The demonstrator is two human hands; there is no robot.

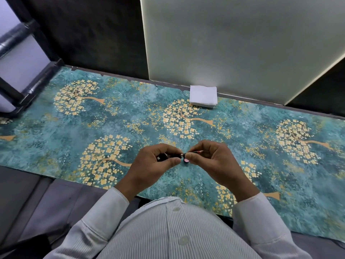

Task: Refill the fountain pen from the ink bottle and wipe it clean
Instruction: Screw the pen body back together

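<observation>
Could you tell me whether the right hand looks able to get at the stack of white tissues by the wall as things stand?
Probably yes, but not freely: the cloth between the right hand and the tissues lies bare, yet both hands, the left hand too, are closed on the pen.

One head-worn camera looks steeply down from above the person's chest, close over the worktop (78, 131), facing the wall.
</observation>
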